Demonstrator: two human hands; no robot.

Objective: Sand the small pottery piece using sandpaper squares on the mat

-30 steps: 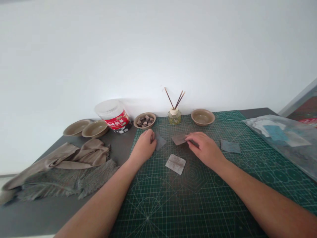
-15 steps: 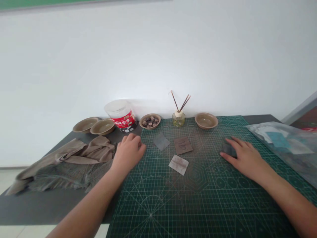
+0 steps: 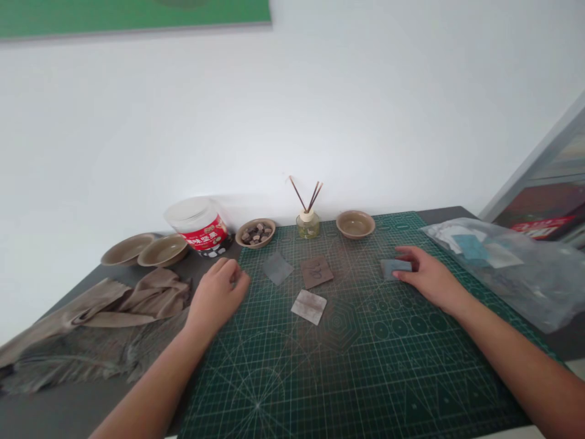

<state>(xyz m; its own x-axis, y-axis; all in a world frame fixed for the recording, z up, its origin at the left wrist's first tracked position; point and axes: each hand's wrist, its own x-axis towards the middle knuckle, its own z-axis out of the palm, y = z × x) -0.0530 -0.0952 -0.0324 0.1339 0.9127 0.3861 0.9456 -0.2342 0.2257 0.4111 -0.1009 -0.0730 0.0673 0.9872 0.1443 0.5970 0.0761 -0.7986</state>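
My right hand [image 3: 427,277] pinches a small grey-blue square of what looks like sandpaper [image 3: 390,268] between thumb and fingers, its near edge tilted up over the green cutting mat [image 3: 283,378]. At the mat's left edge my left hand [image 3: 217,292] rests with fingers loosely curled, nothing visible in them. Between the hands lie three more flat squares: a grey one [image 3: 276,268], a brown one with dark handwritten marks [image 3: 316,272] and a pale one with a brownish smear [image 3: 309,306].
Along the wall stand a bowl of brown chunks [image 3: 256,233], a reed diffuser [image 3: 308,225], a tan bowl [image 3: 355,224] and a red-labelled plastic jar [image 3: 200,225]. Two bowls [image 3: 163,250] and a crumpled brown-grey cloth [image 3: 114,317] are left. A clear plastic bag [image 3: 507,274] lies right.
The view has swung slightly right, shifting everything leftward. My right hand has tilted up the grey-blue square, which lay flatter and darker under its fingers before. My left hand stays curled.
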